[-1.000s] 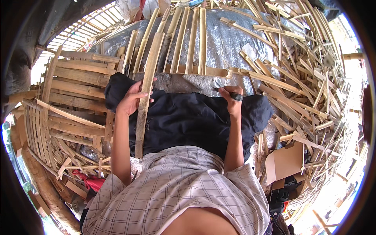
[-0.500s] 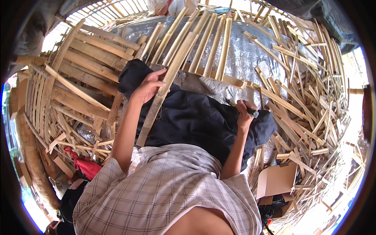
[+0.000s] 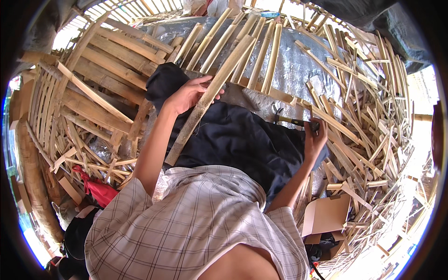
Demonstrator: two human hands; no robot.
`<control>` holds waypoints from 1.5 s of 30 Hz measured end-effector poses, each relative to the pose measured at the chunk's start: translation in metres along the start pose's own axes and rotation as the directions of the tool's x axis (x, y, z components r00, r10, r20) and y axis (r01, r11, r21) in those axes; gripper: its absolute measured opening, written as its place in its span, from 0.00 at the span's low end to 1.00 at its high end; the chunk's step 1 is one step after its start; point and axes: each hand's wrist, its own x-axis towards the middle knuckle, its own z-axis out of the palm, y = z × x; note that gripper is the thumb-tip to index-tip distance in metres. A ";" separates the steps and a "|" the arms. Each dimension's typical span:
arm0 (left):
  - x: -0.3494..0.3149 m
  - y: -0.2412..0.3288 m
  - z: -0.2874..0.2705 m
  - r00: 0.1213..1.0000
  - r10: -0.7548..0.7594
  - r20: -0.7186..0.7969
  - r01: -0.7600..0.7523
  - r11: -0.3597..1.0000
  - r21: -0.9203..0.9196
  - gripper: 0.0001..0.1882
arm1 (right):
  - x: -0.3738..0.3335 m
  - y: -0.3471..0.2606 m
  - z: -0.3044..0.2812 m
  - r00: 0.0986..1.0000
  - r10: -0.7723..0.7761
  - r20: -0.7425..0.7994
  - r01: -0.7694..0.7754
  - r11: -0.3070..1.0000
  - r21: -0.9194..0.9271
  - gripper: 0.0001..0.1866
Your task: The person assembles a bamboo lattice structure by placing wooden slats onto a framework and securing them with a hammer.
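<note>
A long flat bamboo slat (image 3: pixel 204 103) slants across my lap, its far end resting over or just above a row of slats. My left hand (image 3: pixel 184 97) grips it near the middle, thumb on top and fingertips showing past its far edge. Out to the right, my right hand (image 3: pixel 315 137) is closed round the handle end of a hammer (image 3: pixel 295 122), a dark and yellow tool with its head pointing left. Beyond my knees, several bamboo slats (image 3: pixel 255 63) lie side by side across a bamboo crosspiece (image 3: pixel 277 94). Dark cloth (image 3: pixel 238 133) covers my legs.
A slatted bamboo panel (image 3: pixel 109 84) lies at the left. Loose bamboo strips and offcuts (image 3: pixel 373 123) heap up along the right. An open cardboard box (image 3: pixel 326 215) stands near my right elbow, and red cloth (image 3: pixel 100 190) lies by my left elbow.
My right hand has moved right and slightly away, bringing the hammer into fuller view. The left hand has shifted right with the slat, which now leans further to the right.
</note>
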 end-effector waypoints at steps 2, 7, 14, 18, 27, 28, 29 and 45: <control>0.011 0.006 0.011 0.995 -0.039 0.096 0.037 0.999 0.019 0.38 | -0.001 -0.012 -0.024 0.996 -0.028 -0.080 0.017 0.990 -0.141 0.13; 0.057 0.014 0.041 0.960 -0.113 0.255 0.075 0.985 0.155 0.37 | -0.013 0.005 -0.068 0.945 0.265 0.192 -0.098 0.788 -0.608 0.14; 0.161 -0.016 0.085 0.993 -0.086 0.078 0.078 0.991 0.109 0.24 | -0.027 -0.025 -0.034 0.929 0.297 0.222 0.032 0.531 -0.847 0.13; 0.205 -0.038 0.099 0.991 -0.124 0.057 0.125 0.992 -0.015 0.22 | -0.027 -0.016 -0.037 0.929 0.279 0.244 0.069 0.518 -0.853 0.16; 0.307 -0.034 0.127 0.997 0.021 -0.077 -0.027 0.997 -0.075 0.36 | -0.033 0.001 -0.039 0.926 0.320 0.199 -0.049 0.626 -0.778 0.17; 0.320 -0.033 0.124 0.992 0.039 -0.117 -0.050 0.995 -0.085 0.34 | -0.034 -0.001 -0.036 0.927 0.316 0.202 -0.046 0.630 -0.775 0.18; 0.332 -0.029 0.119 0.996 0.042 -0.078 -0.053 0.988 -0.145 0.33 | -0.035 -0.003 -0.033 0.928 0.312 0.204 -0.043 0.634 -0.773 0.18; 0.401 -0.058 0.067 0.938 0.322 -0.131 -0.113 0.639 0.761 0.35 | -0.031 -0.005 -0.029 0.917 0.313 0.249 -0.022 0.661 -0.750 0.19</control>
